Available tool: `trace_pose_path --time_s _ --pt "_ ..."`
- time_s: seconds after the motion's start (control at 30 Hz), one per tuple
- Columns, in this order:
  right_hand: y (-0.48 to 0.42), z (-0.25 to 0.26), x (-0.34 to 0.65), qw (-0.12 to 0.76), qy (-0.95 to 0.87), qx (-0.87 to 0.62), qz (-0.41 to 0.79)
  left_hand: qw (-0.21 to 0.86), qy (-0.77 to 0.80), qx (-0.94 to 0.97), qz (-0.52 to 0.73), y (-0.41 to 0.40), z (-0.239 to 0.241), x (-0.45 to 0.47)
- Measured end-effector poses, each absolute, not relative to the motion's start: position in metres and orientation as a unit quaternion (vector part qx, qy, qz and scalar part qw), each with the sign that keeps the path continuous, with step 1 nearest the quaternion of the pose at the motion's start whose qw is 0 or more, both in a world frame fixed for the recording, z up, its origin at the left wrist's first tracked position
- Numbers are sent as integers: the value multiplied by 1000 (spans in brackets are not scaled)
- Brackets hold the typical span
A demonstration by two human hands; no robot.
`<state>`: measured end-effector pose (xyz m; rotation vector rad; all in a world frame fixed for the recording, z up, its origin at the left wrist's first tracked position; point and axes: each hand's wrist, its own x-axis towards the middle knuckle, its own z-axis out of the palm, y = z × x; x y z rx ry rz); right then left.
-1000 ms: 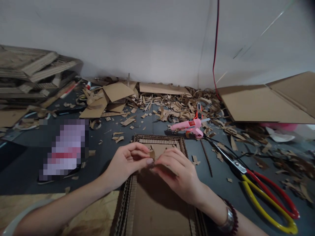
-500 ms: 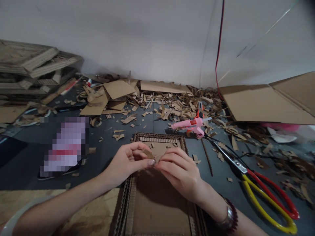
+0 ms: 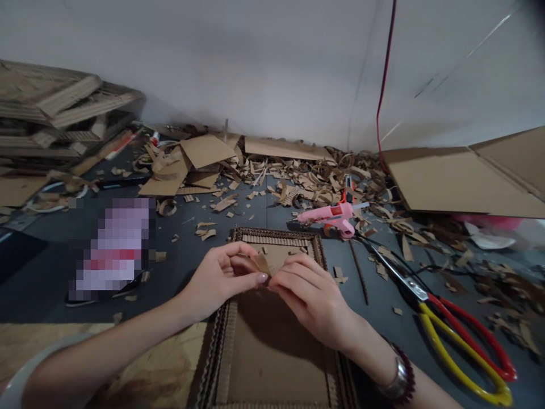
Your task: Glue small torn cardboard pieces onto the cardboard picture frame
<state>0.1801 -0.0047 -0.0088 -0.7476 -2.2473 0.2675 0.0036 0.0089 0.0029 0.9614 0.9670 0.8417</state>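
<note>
My left hand [image 3: 221, 278] and my right hand [image 3: 307, 295] meet over a cardboard picture frame [image 3: 276, 236] that lies flat on the dark table. Both pinch a small folded scrap of brown cardboard [image 3: 263, 264] between thumb and fingertips. The frame has a ribbed corrugated border and a plain brown panel inside. Its near part is partly hidden by my hands and wrists. A bracelet sits on my right wrist.
A pink glue gun [image 3: 330, 216] lies just beyond the frame. Large scissors with red and yellow handles [image 3: 464, 346] lie at the right. Cardboard scraps [image 3: 306, 182] heap along the wall, flat sheets [image 3: 455, 179] at right, stacked frames [image 3: 55, 119] at left.
My hands stay together over the frame, working the small scrap; the fingers have shifted slightly and the scrap now stands more upright. The view has tilted down a little.
</note>
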Motion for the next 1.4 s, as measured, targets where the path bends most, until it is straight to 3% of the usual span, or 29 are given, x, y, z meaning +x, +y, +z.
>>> trace_pose_path --time_s 0.6,1.2,1.4 --pt "-8 -8 177 399 -727 -450 332 687 457 447 345 8 1 2" --pt "-8 -10 174 396 -723 -450 345 683 428 489 332 6 -1 1" --pt "-10 -9 172 410 -709 -459 344 609 463 535 358 6 2 3"
